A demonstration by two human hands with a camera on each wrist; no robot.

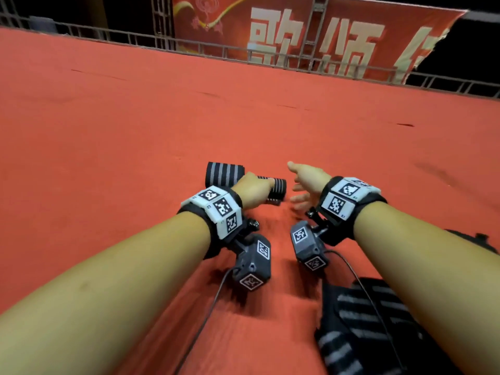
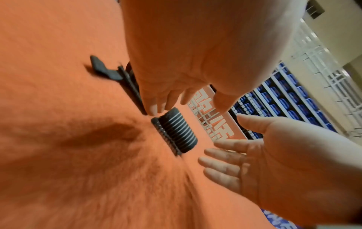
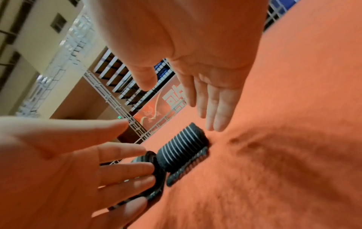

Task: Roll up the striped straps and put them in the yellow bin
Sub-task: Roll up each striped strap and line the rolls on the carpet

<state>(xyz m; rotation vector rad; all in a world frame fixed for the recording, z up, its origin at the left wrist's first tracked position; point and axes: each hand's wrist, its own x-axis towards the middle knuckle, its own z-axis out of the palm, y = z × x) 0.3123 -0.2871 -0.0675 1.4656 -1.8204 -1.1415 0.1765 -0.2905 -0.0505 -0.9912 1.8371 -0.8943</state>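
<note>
Left hand [image 1: 253, 189] touches rolled strap [image 1: 277, 189]; right hand [image 1: 307, 185] spread beside it.

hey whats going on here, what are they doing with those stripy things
A person is rolling up striped straps on a red carpet. One rolled strap lies on the carpet between the two hands. The left hand reaches over it with straight fingers at its end, not gripping. The right hand hangs open just beside it. Another striped strap lies just beyond, and more lie under the right forearm. No yellow bin is in view.
</note>
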